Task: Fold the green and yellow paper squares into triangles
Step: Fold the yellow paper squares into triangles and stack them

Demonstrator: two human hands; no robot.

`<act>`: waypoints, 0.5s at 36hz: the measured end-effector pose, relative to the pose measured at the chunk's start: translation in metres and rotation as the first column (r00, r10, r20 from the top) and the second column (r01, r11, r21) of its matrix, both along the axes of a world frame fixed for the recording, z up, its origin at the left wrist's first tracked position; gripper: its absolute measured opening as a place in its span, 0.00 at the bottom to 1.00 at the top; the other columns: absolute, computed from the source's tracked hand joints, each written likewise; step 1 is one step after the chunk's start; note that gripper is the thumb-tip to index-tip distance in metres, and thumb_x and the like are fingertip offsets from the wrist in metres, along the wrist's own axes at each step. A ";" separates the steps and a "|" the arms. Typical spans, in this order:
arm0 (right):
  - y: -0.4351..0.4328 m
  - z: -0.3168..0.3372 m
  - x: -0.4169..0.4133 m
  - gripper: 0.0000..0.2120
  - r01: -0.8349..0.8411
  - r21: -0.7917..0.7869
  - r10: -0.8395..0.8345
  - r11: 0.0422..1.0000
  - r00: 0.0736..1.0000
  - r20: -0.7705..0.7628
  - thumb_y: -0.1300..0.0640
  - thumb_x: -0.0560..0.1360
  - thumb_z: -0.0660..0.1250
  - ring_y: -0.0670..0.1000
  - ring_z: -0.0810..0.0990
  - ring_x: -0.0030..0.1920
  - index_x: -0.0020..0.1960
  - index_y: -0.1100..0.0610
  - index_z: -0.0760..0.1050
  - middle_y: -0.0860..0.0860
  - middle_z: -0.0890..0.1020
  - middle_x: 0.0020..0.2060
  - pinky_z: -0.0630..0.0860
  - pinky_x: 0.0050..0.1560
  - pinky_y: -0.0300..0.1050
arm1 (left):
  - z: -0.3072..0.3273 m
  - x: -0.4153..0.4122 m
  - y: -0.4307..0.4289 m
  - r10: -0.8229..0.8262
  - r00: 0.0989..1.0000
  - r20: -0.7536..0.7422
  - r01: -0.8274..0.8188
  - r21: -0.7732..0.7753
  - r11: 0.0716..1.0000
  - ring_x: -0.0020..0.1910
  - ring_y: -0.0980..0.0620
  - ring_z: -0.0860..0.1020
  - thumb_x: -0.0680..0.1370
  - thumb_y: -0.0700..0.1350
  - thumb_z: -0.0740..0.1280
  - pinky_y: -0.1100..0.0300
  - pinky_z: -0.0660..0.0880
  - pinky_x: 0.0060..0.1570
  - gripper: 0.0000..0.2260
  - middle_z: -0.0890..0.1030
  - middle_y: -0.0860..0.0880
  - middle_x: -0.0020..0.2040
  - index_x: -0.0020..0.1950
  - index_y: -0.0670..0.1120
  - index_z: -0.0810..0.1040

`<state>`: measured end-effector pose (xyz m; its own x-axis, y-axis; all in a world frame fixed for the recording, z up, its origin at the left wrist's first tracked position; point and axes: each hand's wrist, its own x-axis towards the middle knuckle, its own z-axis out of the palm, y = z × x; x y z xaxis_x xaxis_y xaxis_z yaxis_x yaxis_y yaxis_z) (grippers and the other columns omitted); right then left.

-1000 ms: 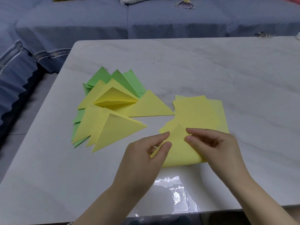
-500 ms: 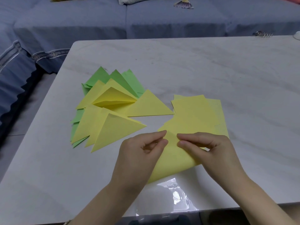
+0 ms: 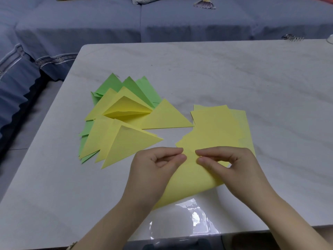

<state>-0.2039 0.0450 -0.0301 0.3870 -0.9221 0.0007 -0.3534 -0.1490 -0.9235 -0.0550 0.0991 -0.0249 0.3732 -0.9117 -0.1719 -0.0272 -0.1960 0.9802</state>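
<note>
A yellow paper square (image 3: 191,179) lies curled over on itself near the table's front edge, its fold still rounded. My left hand (image 3: 155,166) and my right hand (image 3: 228,163) each pinch its upper corner between thumb and forefinger, fingertips almost touching. Behind them lies a stack of flat yellow squares (image 3: 216,127). To the left is a fanned heap of folded yellow triangles (image 3: 129,141), with folded green triangles (image 3: 137,85) under and behind it.
The white marble table (image 3: 234,73) has a glossy glare patch (image 3: 189,219) at its front edge. A blue sofa (image 3: 108,24) runs behind and to the left. A metal hair clip (image 3: 292,37) sits at the far right table edge.
The near corner of the yellow sheet has been carried up and away from me over the sheet. Both hands moved with it and came closer together at the top corner.
</note>
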 end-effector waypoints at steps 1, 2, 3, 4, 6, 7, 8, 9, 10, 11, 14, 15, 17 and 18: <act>0.000 -0.001 0.000 0.12 -0.002 0.004 0.002 1.000 1.000 0.001 0.60 0.68 0.73 0.35 0.79 0.39 0.36 0.42 0.80 0.34 0.82 0.34 0.68 0.38 0.24 | 0.000 0.000 0.000 0.003 1.000 -0.012 -0.003 0.000 1.000 0.32 0.68 0.78 0.68 0.37 0.74 0.78 0.70 0.35 0.10 0.82 0.60 0.31 0.37 0.53 0.82; -0.001 -0.001 0.000 0.12 -0.004 0.005 0.004 1.000 1.000 0.000 0.60 0.68 0.72 0.35 0.79 0.40 0.36 0.42 0.80 0.33 0.82 0.34 0.69 0.39 0.24 | -0.001 0.000 0.000 0.005 1.000 -0.026 -0.005 0.000 1.000 0.31 0.66 0.78 0.67 0.37 0.75 0.77 0.71 0.36 0.11 0.83 0.58 0.31 0.37 0.53 0.82; -0.001 -0.001 0.000 0.12 -0.005 0.005 0.005 1.000 1.000 -0.001 0.60 0.68 0.72 0.35 0.79 0.40 0.36 0.42 0.80 0.33 0.82 0.34 0.69 0.39 0.24 | -0.001 0.000 0.000 0.005 0.999 -0.039 -0.005 0.001 1.000 0.32 0.65 0.79 0.66 0.36 0.75 0.76 0.72 0.37 0.11 0.83 0.56 0.30 0.37 0.53 0.82; -0.001 -0.002 -0.001 0.12 -0.003 0.003 0.003 1.000 1.000 -0.002 0.60 0.68 0.72 0.35 0.79 0.41 0.37 0.42 0.80 0.33 0.82 0.34 0.69 0.39 0.24 | -0.001 0.000 0.001 0.001 0.999 -0.047 -0.001 0.004 1.000 0.33 0.65 0.80 0.65 0.36 0.76 0.76 0.73 0.38 0.12 0.83 0.54 0.30 0.38 0.54 0.82; -0.001 -0.002 -0.002 0.13 0.000 0.001 0.000 1.000 1.000 -0.003 0.61 0.69 0.72 0.34 0.79 0.41 0.37 0.42 0.80 0.32 0.82 0.35 0.69 0.39 0.24 | -0.002 0.001 0.002 -0.006 0.999 -0.040 0.007 0.012 1.000 0.36 0.65 0.80 0.65 0.36 0.76 0.76 0.73 0.39 0.14 0.83 0.52 0.30 0.38 0.55 0.82; -0.001 -0.003 -0.002 0.12 -0.001 0.003 0.001 1.000 1.000 -0.004 0.61 0.69 0.72 0.34 0.79 0.41 0.37 0.42 0.80 0.32 0.82 0.35 0.69 0.39 0.24 | -0.003 0.000 0.002 -0.008 0.999 -0.034 0.008 0.016 1.000 0.36 0.65 0.80 0.65 0.36 0.76 0.76 0.72 0.39 0.14 0.83 0.53 0.30 0.38 0.55 0.82; -0.001 -0.003 -0.002 0.12 -0.003 0.003 0.003 1.000 1.000 -0.007 0.61 0.69 0.71 0.34 0.79 0.41 0.37 0.43 0.80 0.32 0.81 0.35 0.68 0.39 0.24 | -0.003 0.000 0.002 -0.006 1.000 -0.029 0.006 0.021 1.000 0.35 0.65 0.80 0.65 0.36 0.76 0.76 0.72 0.39 0.14 0.83 0.53 0.30 0.37 0.56 0.82; 0.000 -0.003 -0.002 0.12 -0.007 0.000 0.007 1.000 1.000 -0.012 0.61 0.69 0.71 0.34 0.79 0.41 0.38 0.43 0.81 0.31 0.81 0.35 0.68 0.39 0.24 | -0.003 0.000 0.002 -0.002 1.000 -0.024 0.003 0.026 1.000 0.35 0.66 0.80 0.65 0.36 0.76 0.77 0.72 0.38 0.14 0.83 0.55 0.30 0.37 0.56 0.82; 0.000 -0.003 -0.002 0.12 -0.009 -0.004 0.009 1.000 1.000 -0.018 0.61 0.69 0.71 0.33 0.79 0.41 0.38 0.43 0.80 0.31 0.81 0.35 0.68 0.39 0.24 | -0.003 0.000 0.002 0.002 1.000 -0.019 -0.001 0.030 1.000 0.34 0.66 0.79 0.66 0.36 0.76 0.77 0.71 0.38 0.14 0.82 0.56 0.30 0.37 0.56 0.82; 0.000 -0.003 -0.001 0.12 -0.010 -0.008 0.010 1.000 1.000 -0.022 0.61 0.69 0.71 0.34 0.79 0.42 0.38 0.43 0.80 0.31 0.81 0.35 0.68 0.39 0.24 | -0.003 0.000 0.002 0.004 1.000 -0.015 -0.003 0.035 0.999 0.33 0.66 0.79 0.66 0.36 0.76 0.77 0.71 0.37 0.14 0.82 0.56 0.30 0.37 0.56 0.81; 0.000 -0.003 -0.001 0.12 0.001 -0.013 -0.002 1.000 1.000 -0.022 0.60 0.69 0.72 0.35 0.79 0.40 0.37 0.42 0.80 0.33 0.82 0.35 0.68 0.38 0.24 | -0.004 -0.001 0.002 0.001 1.000 -0.009 -0.001 0.045 0.999 0.32 0.66 0.79 0.67 0.37 0.75 0.77 0.71 0.37 0.14 0.82 0.58 0.30 0.36 0.57 0.81; 0.000 -0.003 -0.001 0.12 0.006 -0.011 -0.007 1.000 1.000 -0.017 0.60 0.68 0.72 0.35 0.79 0.40 0.37 0.42 0.80 0.35 0.82 0.35 0.68 0.38 0.24 | -0.005 -0.001 0.002 -0.001 1.000 -0.006 0.001 0.049 0.999 0.32 0.66 0.79 0.67 0.37 0.75 0.77 0.70 0.36 0.14 0.82 0.58 0.30 0.36 0.57 0.81; 0.000 -0.004 -0.002 0.12 0.015 -0.001 -0.015 1.000 1.000 -0.003 0.61 0.67 0.73 0.35 0.79 0.39 0.36 0.42 0.81 0.36 0.83 0.34 0.68 0.37 0.24 | -0.004 -0.001 0.002 -0.008 1.000 0.000 0.008 0.053 0.999 0.32 0.67 0.79 0.68 0.37 0.74 0.78 0.70 0.36 0.13 0.82 0.60 0.31 0.37 0.57 0.81; 0.000 -0.004 -0.003 0.12 0.016 0.004 -0.016 1.000 1.000 0.002 0.61 0.67 0.73 0.36 0.79 0.39 0.36 0.42 0.81 0.36 0.83 0.34 0.68 0.37 0.24 | -0.004 -0.001 0.002 -0.013 1.000 0.004 0.013 0.054 0.998 0.33 0.67 0.79 0.68 0.38 0.74 0.78 0.70 0.36 0.13 0.82 0.60 0.32 0.37 0.57 0.81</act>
